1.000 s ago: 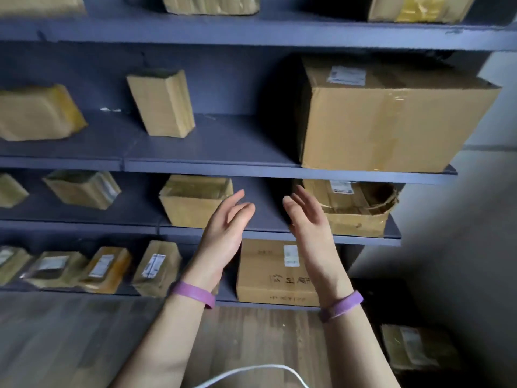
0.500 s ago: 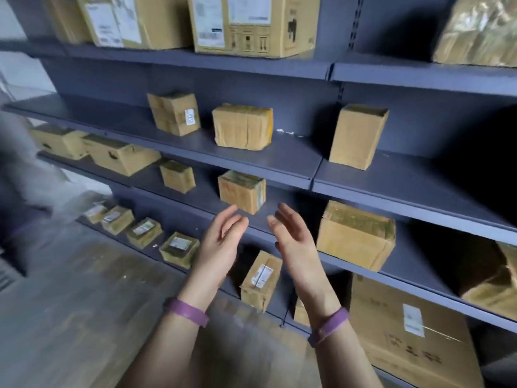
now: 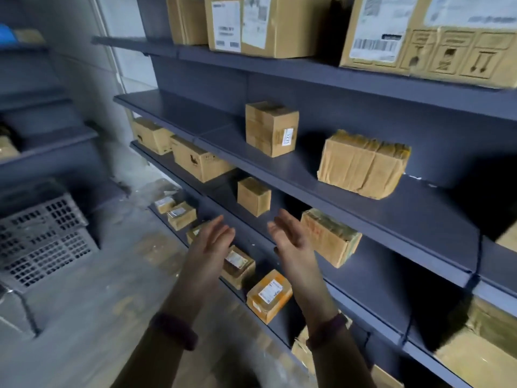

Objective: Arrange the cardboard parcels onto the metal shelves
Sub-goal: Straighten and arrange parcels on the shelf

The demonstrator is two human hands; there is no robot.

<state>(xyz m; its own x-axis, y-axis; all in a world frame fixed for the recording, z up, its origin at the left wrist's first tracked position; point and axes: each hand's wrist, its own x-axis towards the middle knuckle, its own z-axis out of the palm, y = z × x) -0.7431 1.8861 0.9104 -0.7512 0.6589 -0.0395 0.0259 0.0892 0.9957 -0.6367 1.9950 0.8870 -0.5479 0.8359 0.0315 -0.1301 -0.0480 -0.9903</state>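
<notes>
Both hands, left hand and right hand, hover flat-fingered, holding nothing.

Person's arms and hands, head view. The left forearm and right forearm are both bare from the lower edge of the view up to the wrist. Each ends in a bare hand: the left hand and the right hand. The only items worn are at the wrists. The left wristband is a plain, smooth band of dark purple, even in width, with rounded edges and a matt surface, and it sits snug around the wrist. The right wristband is the same colour and form, and only part of its loop is visible. Motion blur hides any clasp or marking on either band.
</notes>
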